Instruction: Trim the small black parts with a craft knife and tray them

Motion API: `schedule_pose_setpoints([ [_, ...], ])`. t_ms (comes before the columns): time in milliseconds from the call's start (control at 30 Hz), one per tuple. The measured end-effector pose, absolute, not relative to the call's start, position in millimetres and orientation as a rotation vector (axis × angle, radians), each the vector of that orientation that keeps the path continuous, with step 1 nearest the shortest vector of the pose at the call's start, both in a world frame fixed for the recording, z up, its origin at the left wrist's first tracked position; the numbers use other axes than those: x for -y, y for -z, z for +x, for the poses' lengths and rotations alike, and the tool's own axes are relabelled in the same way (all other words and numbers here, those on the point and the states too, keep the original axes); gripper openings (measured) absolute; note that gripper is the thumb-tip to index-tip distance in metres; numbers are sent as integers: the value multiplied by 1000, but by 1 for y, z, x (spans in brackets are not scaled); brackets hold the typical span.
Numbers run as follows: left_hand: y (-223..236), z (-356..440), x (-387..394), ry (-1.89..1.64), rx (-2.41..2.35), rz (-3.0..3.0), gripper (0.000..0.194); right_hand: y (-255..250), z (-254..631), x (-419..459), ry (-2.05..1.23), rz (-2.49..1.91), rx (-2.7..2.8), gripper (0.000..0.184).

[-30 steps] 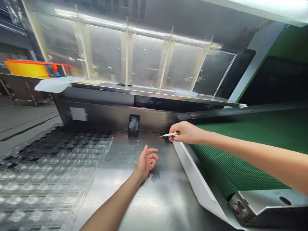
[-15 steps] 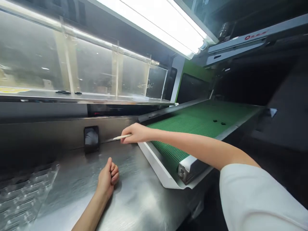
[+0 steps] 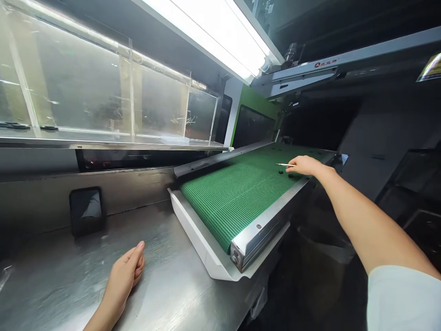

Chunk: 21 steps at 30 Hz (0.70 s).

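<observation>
My right hand is stretched out over the far part of the green conveyor belt. Its fingers pinch a thin, pale tool with a fine tip that points left; its exact kind is too small to tell. Just below that hand, a small black piece lies on the belt, and a second dark piece is close by. My left hand is closed in a loose fist, thumb on top, over the metal table. The inside of this fist is hidden.
A white tray edge runs round the belt's near end, beside a metal side rail. A black-framed panel stands against the table's back wall. Above runs a shelf with clear panels, under a bright lamp.
My right hand has moved right and farther out, from the belt's near left corner to above the black pieces, still holding the pale tool. The whole view has swung right. The left fist stays closed.
</observation>
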<state>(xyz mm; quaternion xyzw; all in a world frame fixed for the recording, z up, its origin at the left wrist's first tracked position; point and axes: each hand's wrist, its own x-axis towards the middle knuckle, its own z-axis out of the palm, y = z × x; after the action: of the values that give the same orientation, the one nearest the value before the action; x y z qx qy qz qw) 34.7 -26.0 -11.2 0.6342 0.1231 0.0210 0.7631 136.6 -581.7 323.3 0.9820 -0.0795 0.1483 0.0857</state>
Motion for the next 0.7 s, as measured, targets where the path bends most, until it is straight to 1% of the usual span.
schedule_pose_setpoints([
  [133, 19, 37, 23, -45, -230, 1403, 83, -315, 145, 612, -287, 2987, 301, 12],
  [367, 10, 30, 24, -44, -259, 1410, 84, -305, 163, 620, -197, 2981, 315, 2],
  [500, 7, 27, 25, -58, -264, 1386, 85, -304, 166, 624, -220, 2960, 382, 11],
  [700, 14, 31, 22, -38, -236, 1404, 85, -305, 169, 628, -254, 2981, 409, 17],
])
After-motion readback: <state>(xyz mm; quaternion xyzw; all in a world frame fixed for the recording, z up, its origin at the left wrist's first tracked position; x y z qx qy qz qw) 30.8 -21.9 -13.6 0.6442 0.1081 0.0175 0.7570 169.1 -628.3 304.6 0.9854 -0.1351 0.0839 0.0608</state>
